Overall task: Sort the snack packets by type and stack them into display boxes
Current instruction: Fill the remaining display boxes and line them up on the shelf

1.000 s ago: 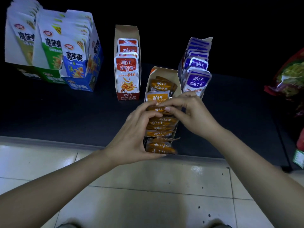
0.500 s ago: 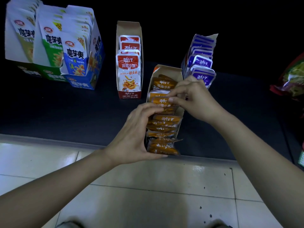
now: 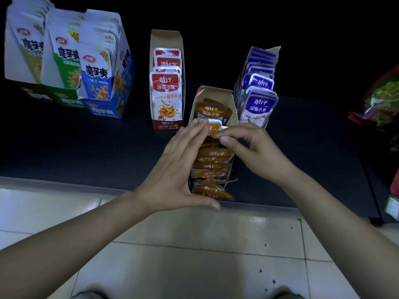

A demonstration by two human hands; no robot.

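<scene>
A brown display box (image 3: 234,114) lies on the dark mat, filled with a row of orange snack packets (image 3: 212,159). My left hand (image 3: 172,167) lies flat along the box's left side, fingers straight, fingertips touching an upright orange packet (image 3: 213,127). My right hand (image 3: 254,151) pinches the right edge of that same packet between thumb and fingers. A box of red packets (image 3: 166,91) stands to the left. A box of purple packets (image 3: 258,100) stands to the right.
A large blue and green display box (image 3: 64,98) with tall white pouches stands at the far left. A red bag with green contents (image 3: 380,102) lies at the right edge. The dark mat (image 3: 64,147) ends at a pale tiled floor (image 3: 194,255) near me.
My left hand has straightened and slid forward along the box's side. My right hand has shifted slightly toward me, pinching the upright orange packet.
</scene>
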